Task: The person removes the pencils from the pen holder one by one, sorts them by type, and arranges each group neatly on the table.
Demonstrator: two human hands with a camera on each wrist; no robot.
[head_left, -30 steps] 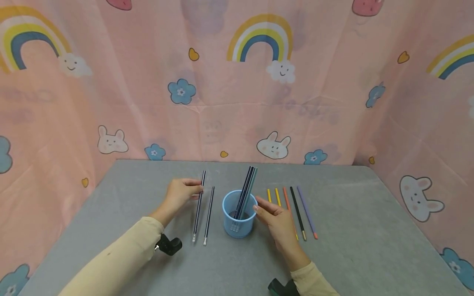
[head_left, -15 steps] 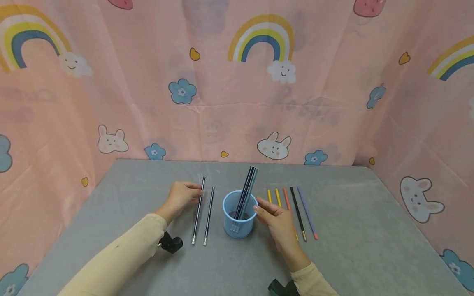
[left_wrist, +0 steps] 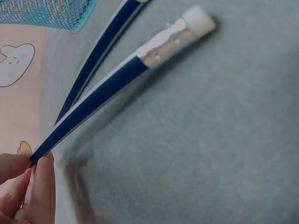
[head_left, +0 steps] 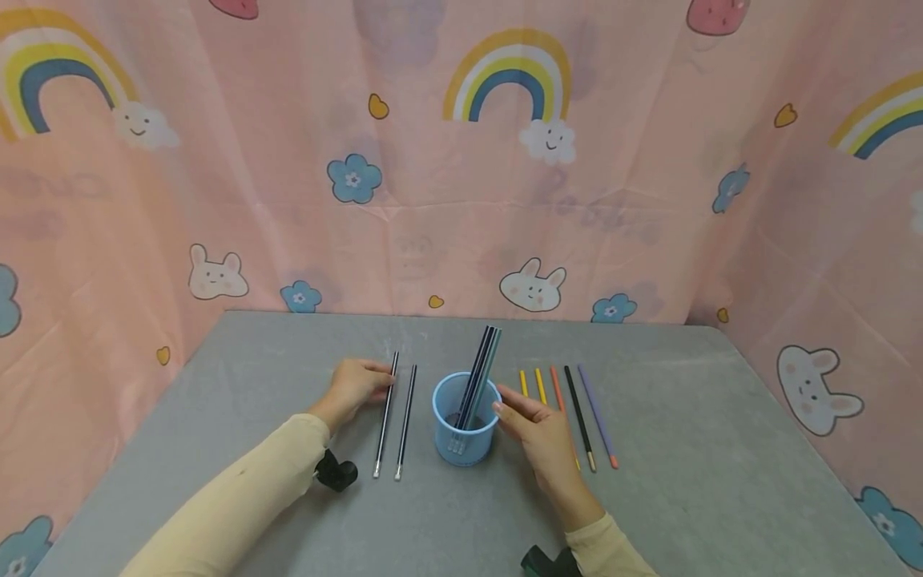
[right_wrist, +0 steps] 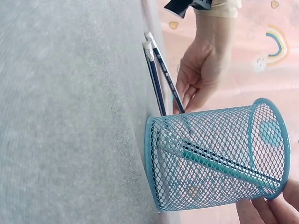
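My left hand (head_left: pixel 355 391) pinches a dark blue pencil (head_left: pixel 384 425) near its far end, thumb against fingertips. Its white eraser end (left_wrist: pixel 200 21) points toward me, and a shadow runs beside it in the left wrist view. A second dark pencil (head_left: pixel 407 425) lies just to its right on the table. The light blue mesh pencil cup (head_left: pixel 464 449) stands upright, with several dark and teal pencils (head_left: pixel 481 369) leaning in it, eraser ends down. With thumb and fingers, my right hand (head_left: pixel 548 453) holds the cup's rim (right_wrist: pixel 280 135) on its right side.
Right of the cup lie yellow pencils (head_left: pixel 541 385), an orange pencil (head_left: pixel 557 389), a black pencil (head_left: pixel 579 417) and a purple pencil (head_left: pixel 598 417), partly behind my right hand. The grey table (head_left: pixel 721 449) is bounded by a pink printed curtain (head_left: pixel 433 224).
My left hand has drawn slightly nearer to me, and the pencil in it has shifted the same way, lower in the head view. My right hand and the cup stay put.
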